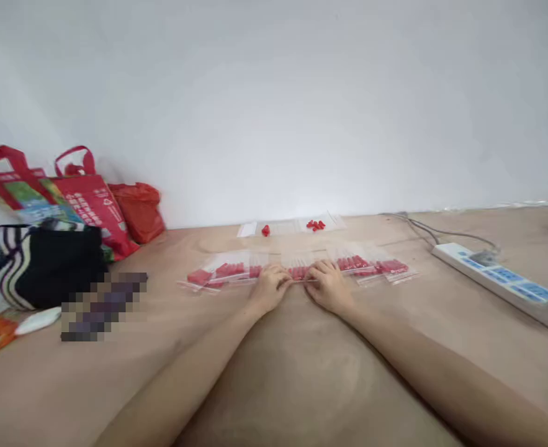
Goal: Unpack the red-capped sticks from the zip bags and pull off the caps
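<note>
A clear plastic zip bag (298, 273) with small red pieces in it lies between my two hands, in the middle of a row of similar bags. My left hand (270, 287) pinches its near edge from the left, fingers bent. From the right, my right hand (330, 287) is closed on the same edge. To the left are more bags of red pieces (229, 269), overlapping one another, and to the right others (352, 263) fan out. Parts of the row are hidden under my hands, and the fingertips are hard to make out.
Against the wall, flat clear bags carry loose red pieces (315, 225) and a red clump (265, 230). A white power strip (501, 276) with a grey cable lies at right. At left stand red shopping bags (97, 205) and a black bag (64, 264), near a pixelated object (103, 307).
</note>
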`<act>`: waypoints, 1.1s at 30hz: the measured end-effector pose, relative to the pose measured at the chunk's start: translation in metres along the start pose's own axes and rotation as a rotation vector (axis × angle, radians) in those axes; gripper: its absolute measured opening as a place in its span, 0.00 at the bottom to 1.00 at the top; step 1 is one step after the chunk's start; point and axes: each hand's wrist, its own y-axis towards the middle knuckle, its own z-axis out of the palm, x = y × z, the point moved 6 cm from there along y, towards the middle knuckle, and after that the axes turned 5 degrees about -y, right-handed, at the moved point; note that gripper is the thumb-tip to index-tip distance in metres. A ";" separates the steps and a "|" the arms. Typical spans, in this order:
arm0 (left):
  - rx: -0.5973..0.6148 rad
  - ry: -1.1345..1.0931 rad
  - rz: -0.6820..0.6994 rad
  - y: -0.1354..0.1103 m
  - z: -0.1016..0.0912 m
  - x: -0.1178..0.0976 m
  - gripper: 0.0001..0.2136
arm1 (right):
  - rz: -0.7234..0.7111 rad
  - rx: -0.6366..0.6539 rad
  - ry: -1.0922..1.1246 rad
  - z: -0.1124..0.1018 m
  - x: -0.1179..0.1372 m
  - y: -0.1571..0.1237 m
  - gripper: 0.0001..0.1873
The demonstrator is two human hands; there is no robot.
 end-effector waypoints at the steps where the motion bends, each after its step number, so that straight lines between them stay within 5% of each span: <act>1: -0.005 -0.012 -0.017 0.000 -0.001 0.002 0.03 | -0.012 0.002 0.010 0.000 0.001 0.000 0.04; 8: -0.040 -0.090 -0.118 -0.002 -0.005 0.005 0.04 | -0.109 -0.020 0.092 0.000 0.005 0.000 0.07; 20: -0.071 -0.185 -0.227 -0.007 -0.010 0.013 0.04 | 0.023 -0.069 0.019 -0.006 0.003 0.000 0.03; 33: -0.016 -0.137 -0.116 -0.005 -0.007 0.001 0.02 | 0.023 -0.027 0.038 -0.002 0.002 0.001 0.04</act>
